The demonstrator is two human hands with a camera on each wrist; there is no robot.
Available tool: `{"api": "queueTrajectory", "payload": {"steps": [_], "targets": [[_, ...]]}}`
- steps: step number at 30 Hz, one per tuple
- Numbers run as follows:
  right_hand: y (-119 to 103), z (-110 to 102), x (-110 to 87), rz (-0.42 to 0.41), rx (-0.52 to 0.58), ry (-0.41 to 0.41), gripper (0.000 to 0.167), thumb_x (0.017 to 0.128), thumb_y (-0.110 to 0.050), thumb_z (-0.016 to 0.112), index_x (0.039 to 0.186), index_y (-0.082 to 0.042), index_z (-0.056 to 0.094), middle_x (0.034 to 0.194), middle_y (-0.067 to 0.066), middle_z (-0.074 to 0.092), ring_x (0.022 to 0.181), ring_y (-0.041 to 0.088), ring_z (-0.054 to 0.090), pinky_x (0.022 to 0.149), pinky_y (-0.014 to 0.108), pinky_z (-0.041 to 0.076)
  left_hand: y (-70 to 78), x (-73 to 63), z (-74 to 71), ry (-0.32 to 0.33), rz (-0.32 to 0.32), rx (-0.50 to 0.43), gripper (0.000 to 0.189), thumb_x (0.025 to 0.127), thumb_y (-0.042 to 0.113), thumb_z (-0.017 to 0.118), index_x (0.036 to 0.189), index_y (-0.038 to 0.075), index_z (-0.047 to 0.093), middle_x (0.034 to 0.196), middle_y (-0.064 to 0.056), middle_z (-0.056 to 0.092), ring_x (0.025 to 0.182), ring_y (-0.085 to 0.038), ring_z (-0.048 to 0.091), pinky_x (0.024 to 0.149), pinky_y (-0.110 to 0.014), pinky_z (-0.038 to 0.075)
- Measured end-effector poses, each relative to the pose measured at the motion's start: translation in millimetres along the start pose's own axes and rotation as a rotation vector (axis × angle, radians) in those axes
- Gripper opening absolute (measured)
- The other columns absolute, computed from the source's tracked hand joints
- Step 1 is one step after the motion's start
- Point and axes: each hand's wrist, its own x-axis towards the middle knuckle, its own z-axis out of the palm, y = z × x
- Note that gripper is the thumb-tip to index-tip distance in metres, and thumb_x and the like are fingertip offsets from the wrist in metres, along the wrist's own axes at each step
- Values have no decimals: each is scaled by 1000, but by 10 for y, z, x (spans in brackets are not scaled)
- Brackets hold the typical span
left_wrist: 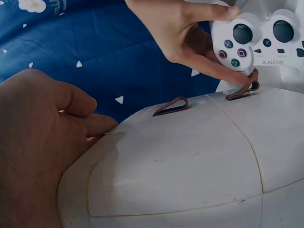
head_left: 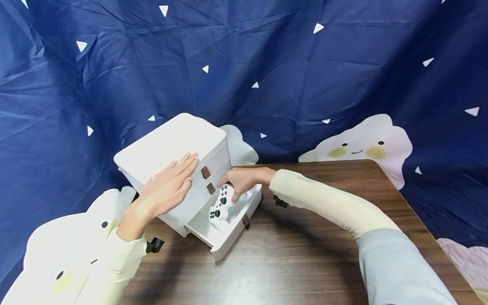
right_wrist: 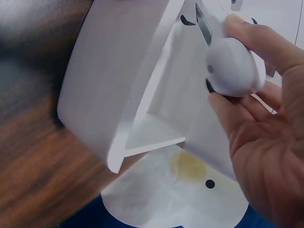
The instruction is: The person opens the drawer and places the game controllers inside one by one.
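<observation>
A white game controller (head_left: 222, 203) with black thumbsticks is tilted over the pulled-out bottom drawer (head_left: 232, 235) of a white cabinet (head_left: 171, 144). My right hand (head_left: 242, 181) grips it by one end, thumb on one side and fingers on the other; the right wrist view shows that rounded grip (right_wrist: 232, 66) between thumb and fingers. My left hand (head_left: 165, 188) rests on the cabinet's top near its front edge, fingers straight and together. In the left wrist view the left hand (left_wrist: 42, 137) lies along the cabinet's edge.
Brown leather pull tabs (head_left: 206, 172) mark the upper drawers, and another tab (head_left: 246, 220) is on the open drawer's front. The cabinet stands on a dark wooden table (head_left: 289, 254). Behind hangs a blue curtain (head_left: 267, 55) with white triangles and clouds.
</observation>
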Motion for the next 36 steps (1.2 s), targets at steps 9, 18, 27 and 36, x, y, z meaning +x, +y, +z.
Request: {"api": "queueTrajectory", "payload": {"steps": [9,18,27,36], "targets": [[-79,29,129,69,-192,-103,78,83,-23,93,151,-7,60,152,9,64,138,24,61,118,34,50,-4,-2,9,4,1,-10,59,113,28,36,170,14,27,179,0,21,167,-23,19,137,-50,19],[-33,175,222,104,-353,-143,81,80,-24,96,151,-13,60,146,6,67,129,21,66,111,34,55,12,12,12,6,3,-11,59,113,28,37,169,13,28,178,0,22,167,-22,19,137,-50,19],[-14,215,247,115,-308,-124,74,83,-16,93,149,-12,61,149,5,65,128,21,67,108,31,57,-9,3,1,10,3,-5,59,113,28,37,169,13,29,178,0,22,167,-23,20,137,-50,20],[-10,201,255,70,-325,-62,45,92,-18,85,134,-10,73,132,6,75,119,22,71,103,33,60,-11,-2,2,15,3,-11,59,113,27,38,169,12,29,178,-1,23,166,-23,21,137,-50,20]]}}
